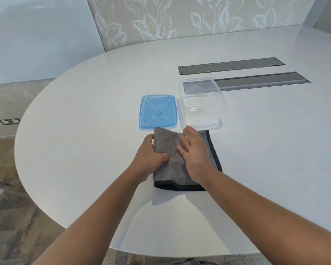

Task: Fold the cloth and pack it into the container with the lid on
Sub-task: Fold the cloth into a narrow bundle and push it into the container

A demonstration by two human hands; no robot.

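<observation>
Head camera, looking down over your forearms: your two hands work a grey microfibre cloth on the near part of a white oval table. Your left hand grips the cloth's left edge, fingers curled round a raised fold. Your right hand lies over the cloth with fingers straight and slightly spread, pressing the layer down and holding nothing. The cloth already lies doubled, its black-bound edges stacked at the near side and running up the right; the fold now in hand looks like a second one, not yet laid flat.

Just beyond the cloth, its far left corner overlaps the near edge of the blue square lid, which lies flat on the table. Beside the lid to the right stands the clear plastic container, open and with nothing in it, its near wall just past your right fingertips.

By this reading the task is early: folding is under way, while packing and lidding remain. You may need to free the lid from under the cloth's corner. Farther off, two grey recessed cable trays are set into the tabletop, one partly behind the container, and a leaf-patterned wall panel closes the scene.
</observation>
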